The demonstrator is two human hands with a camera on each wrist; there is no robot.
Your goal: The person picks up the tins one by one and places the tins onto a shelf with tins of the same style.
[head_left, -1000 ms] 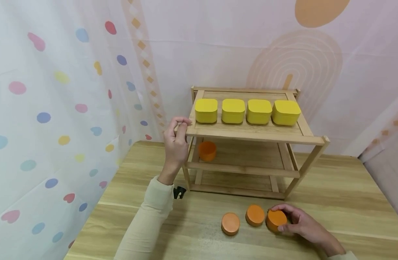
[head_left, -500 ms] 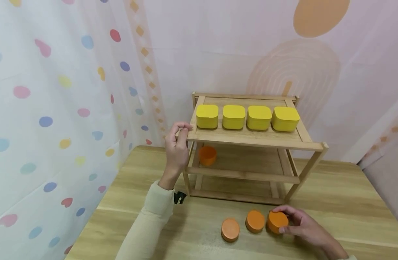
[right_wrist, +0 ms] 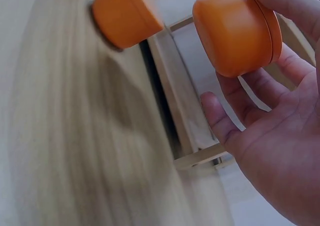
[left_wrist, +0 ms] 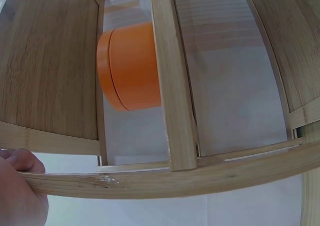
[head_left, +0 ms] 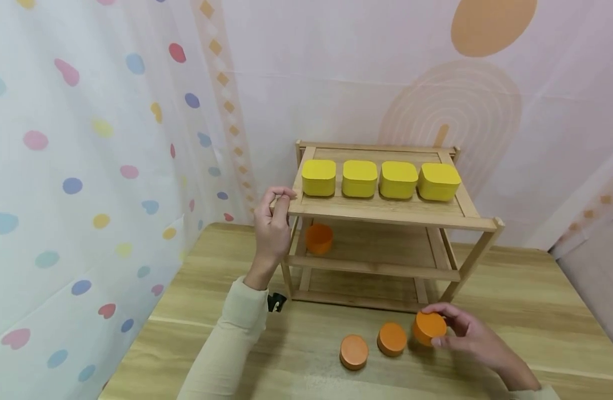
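My right hand (head_left: 478, 339) pinches a round orange lidded tin (head_left: 429, 328) between thumb and fingers, just above the table. In the right wrist view this orange tin (right_wrist: 237, 31) hangs in the fingers, clear of the tabletop. Two more orange tins, one in the middle (head_left: 392, 339) and one farther left (head_left: 353, 352), stand on the table beside it. My left hand (head_left: 273, 229) grips the left front corner of a wooden shelf rack (head_left: 386, 214). Another orange tin (head_left: 319, 239) sits at the left end of the rack's middle shelf; the left wrist view shows its lid.
Several yellow rounded-square tins (head_left: 359, 179) stand in a row on the top shelf. The wooden table (head_left: 541, 311) spreads around the rack. Behind and to the left hangs a patterned curtain (head_left: 101, 166). A rail (head_left: 376, 267) runs along the middle shelf's front.
My right hand has raised its orange tin off the table, slightly toward the rack. The left hand keeps its hold on the rack's corner. The head view tilted up a little early on.
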